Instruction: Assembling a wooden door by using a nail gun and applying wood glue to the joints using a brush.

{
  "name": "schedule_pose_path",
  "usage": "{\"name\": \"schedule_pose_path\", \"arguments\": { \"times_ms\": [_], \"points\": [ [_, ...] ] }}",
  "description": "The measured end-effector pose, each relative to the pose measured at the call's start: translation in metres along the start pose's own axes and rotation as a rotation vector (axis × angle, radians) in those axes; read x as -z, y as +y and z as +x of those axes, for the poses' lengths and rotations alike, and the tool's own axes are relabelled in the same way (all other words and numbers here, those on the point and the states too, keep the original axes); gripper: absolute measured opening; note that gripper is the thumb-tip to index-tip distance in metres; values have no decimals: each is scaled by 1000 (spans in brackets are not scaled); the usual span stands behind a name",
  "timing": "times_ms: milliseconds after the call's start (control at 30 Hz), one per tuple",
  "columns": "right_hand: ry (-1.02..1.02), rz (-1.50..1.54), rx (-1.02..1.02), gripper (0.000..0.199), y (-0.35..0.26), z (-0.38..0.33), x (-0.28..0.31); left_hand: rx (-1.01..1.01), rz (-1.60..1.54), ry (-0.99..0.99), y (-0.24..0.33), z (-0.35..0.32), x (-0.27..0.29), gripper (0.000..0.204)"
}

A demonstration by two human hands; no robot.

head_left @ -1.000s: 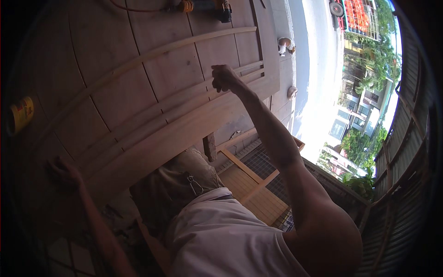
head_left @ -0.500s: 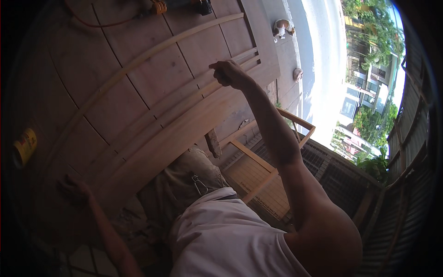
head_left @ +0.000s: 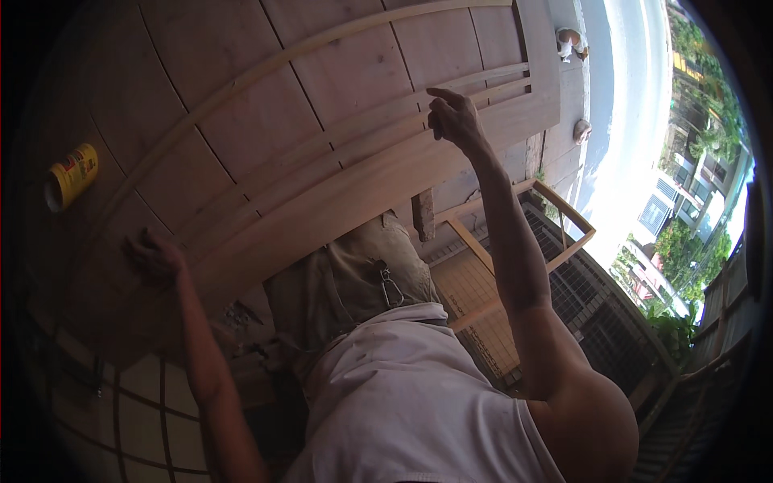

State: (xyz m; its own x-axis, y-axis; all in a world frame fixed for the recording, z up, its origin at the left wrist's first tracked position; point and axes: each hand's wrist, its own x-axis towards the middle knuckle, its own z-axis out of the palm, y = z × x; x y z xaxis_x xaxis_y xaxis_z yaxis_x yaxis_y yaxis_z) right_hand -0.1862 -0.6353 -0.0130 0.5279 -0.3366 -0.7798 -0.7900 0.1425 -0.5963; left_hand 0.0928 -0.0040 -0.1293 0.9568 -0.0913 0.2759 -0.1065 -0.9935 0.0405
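Observation:
My right hand (head_left: pixel 456 121) is over two thin wooden strips (head_left: pixel 487 94) lying along the near side of a large planked wooden panel (head_left: pixel 346 76). Its index finger stretches out to the left and the other fingers are bent, apart from it. I see nothing lifted in that hand. At the far left, my left hand (head_left: pixel 155 256) rests low over the panel near the strips' dim left end, fingers spread, nothing in it. Beyond the strips, a long curved wooden strip (head_left: pixel 282 58) arches across the planks.
A yellow can (head_left: pixel 72 177) lies on its side on the panel's left. Right of my legs stand a wooden frame (head_left: pixel 564 208) and a wire-mesh cage (head_left: pixel 580 298). A block of wood (head_left: pixel 423 216) juts from under the panel. Two animals (head_left: pixel 570 44) are beside the road.
The view has shifted, so the panel sits higher and further right, and the power tool has left the picture. My right index finger stretches out more. My left hand stays near the strips' left end.

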Motion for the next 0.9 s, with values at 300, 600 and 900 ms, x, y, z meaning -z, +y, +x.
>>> {"name": "schedule_pose_path", "arguments": {
  "times_ms": [300, 600, 900],
  "points": [
    [273, -206, -44, 79, 14, -6, -113, 28, -48, -12, 8, -3, 12, 70],
    [-95, -842, 214, 64, -21, -52, -336, 141, -186, 31, 13, -4, 16, 68],
    [-97, -1339, 476, 47, -46, -47, -287, 136, -292, 144, 9, -7, 12, 67]
  ]
}}
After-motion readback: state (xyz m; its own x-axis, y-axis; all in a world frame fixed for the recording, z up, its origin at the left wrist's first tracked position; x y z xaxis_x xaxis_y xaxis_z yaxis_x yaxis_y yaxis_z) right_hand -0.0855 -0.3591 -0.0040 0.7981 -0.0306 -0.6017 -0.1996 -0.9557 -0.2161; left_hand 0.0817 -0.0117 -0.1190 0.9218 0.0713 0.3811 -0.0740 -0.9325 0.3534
